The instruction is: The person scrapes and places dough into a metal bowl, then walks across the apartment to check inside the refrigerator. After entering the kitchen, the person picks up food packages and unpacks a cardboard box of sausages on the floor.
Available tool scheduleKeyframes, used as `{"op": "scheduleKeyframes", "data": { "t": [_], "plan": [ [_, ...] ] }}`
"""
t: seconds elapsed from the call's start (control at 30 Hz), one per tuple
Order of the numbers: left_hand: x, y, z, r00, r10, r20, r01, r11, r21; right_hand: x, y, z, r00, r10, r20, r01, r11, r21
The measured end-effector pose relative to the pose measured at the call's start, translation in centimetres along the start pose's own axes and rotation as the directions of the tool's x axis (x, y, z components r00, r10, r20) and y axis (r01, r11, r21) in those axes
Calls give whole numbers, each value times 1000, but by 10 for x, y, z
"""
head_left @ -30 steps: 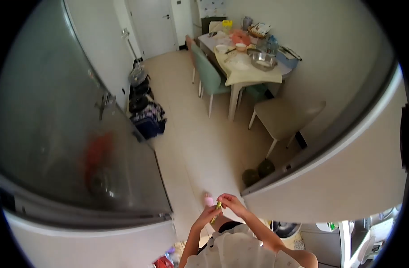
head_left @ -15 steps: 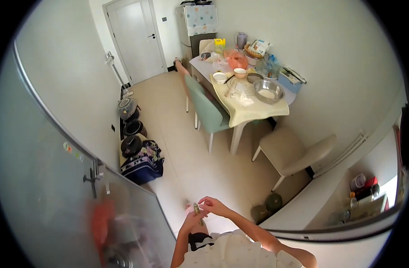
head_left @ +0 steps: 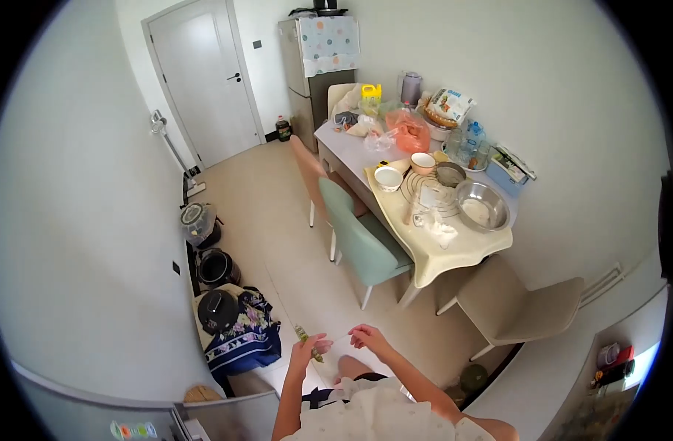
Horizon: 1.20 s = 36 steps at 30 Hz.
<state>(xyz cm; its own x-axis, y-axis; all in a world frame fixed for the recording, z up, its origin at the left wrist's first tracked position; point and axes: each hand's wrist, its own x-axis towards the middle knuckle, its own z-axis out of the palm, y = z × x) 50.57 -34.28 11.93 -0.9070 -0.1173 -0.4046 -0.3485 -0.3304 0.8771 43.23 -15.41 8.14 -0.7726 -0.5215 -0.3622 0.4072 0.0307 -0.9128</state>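
Observation:
My left hand (head_left: 305, 354) is closed around a slim green-and-yellow patterned stick packet (head_left: 301, 333), whose ends stick out above and below the fingers. A short way to the right, my right hand (head_left: 371, 342) has its thumb and fingertips pinched together. Something thin and pale seems to stretch between the two hands, too faint to name. Both hands are low in front of my body, above the tiled floor.
Ahead stands a table with a pale yellow mat (head_left: 425, 268), a steel bowl (head_left: 483, 207) and smaller bowls. A green chair (head_left: 362, 231) and a beige chair (head_left: 524, 309) flank it. On the left, black pots and a folded floral cloth (head_left: 252, 345) line the wall.
My view has moved forward past the frosted door, and the table appears nearer. My hands have drawn apart; my right hand has come away from the packet, which stays in my left hand.

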Motion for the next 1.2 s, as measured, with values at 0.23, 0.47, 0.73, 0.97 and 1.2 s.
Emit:
{"op": "scheduleKeyframes", "data": {
  "t": [0.23,0.47,0.73,0.97,1.2],
  "plan": [
    [144,81,-31,996,-62,68,63,998,-17,120,-73,-10,988,30,-152,-3,985,173],
    [290,159,-77,995,-91,40,92,995,-29,306,-181,-16,991,-86,-106,109,966,237],
    [434,218,-152,987,-30,-160,14,995,-97,542,-257,-38,873,-327,-362,319,944,-82],
    [630,301,-230,971,19,-240,-27,999,-31,773,-286,-107,761,-468,-449,-96,602,-793],
    [812,393,-221,996,-75,44,73,996,43,879,-317,-142,670,-173,-722,-447,683,-578]
  ]
}}
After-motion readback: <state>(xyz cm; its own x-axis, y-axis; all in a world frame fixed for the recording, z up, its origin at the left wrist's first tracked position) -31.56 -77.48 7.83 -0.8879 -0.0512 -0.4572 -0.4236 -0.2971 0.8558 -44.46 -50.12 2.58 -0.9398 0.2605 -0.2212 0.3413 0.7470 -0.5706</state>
